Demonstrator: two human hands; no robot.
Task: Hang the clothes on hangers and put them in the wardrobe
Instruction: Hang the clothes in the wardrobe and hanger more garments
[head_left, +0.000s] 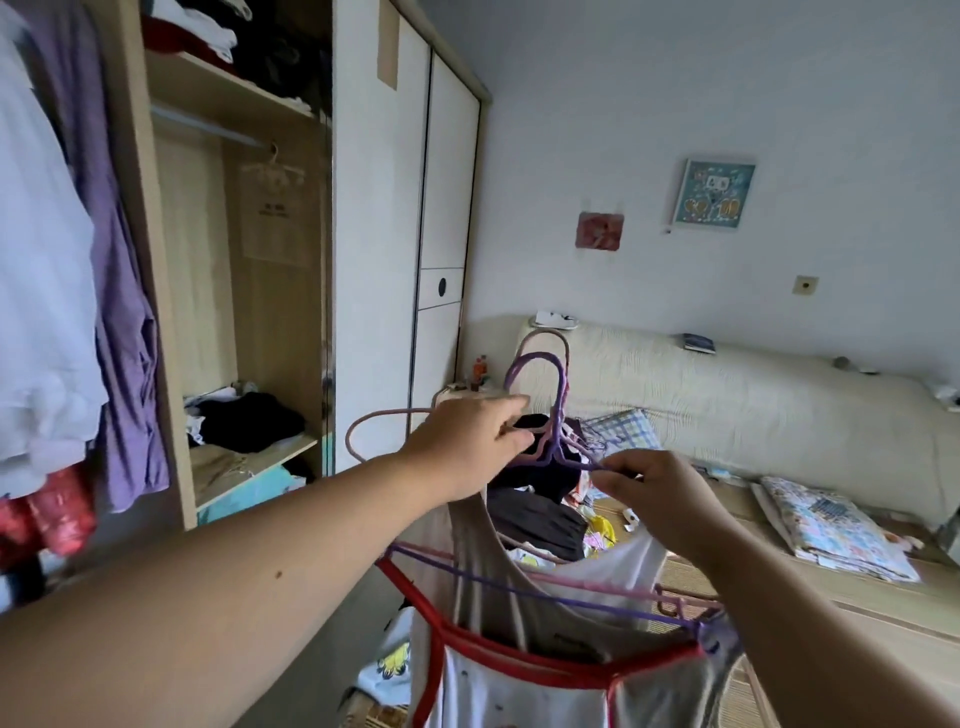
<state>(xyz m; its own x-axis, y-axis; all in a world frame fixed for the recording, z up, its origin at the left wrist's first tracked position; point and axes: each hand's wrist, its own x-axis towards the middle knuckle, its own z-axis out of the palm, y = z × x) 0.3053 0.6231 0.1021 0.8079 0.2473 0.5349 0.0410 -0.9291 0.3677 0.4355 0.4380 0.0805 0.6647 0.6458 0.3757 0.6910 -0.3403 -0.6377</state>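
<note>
The left grip (467, 441), at the centre of the frame, had its fingers curled round the necks of a bundle of hangers (550, 447). The hooks rose above and to the left of it. The right grip (654, 493), just to the right and slightly lower, pinched the arm of the purple hanger (535, 366) between thumb and fingertips. A white vest (483, 571) hung from the bundle toward the lower centre, with a red hanger (441, 629) and thin pink and purple bars crossing it.

The wardrobe (135, 208) stood open at the left of the frame, well apart from both grips. Its rail (208, 127) ran under a shelf of folded clothes and carried one pale hanger (272, 169) with a clear bag below it. Dark clothes (249, 421) lay heaped on the lower shelf. A purple garment (119, 312) and a white one (36, 260) hung at the far left, in front of the wardrobe's left side, with red cloth (52, 509) beneath them. The white sliding door (379, 234) stood just right of the opening, behind the left grip.

Behind the grips a pile of clothes (540, 514) lay on the bed (857, 597), beside a checked pillow (623, 426) and a folded quilt (831, 525) at the right. A bottle (480, 368) stood on the nightstand near the cream headboard (727, 400).
</note>
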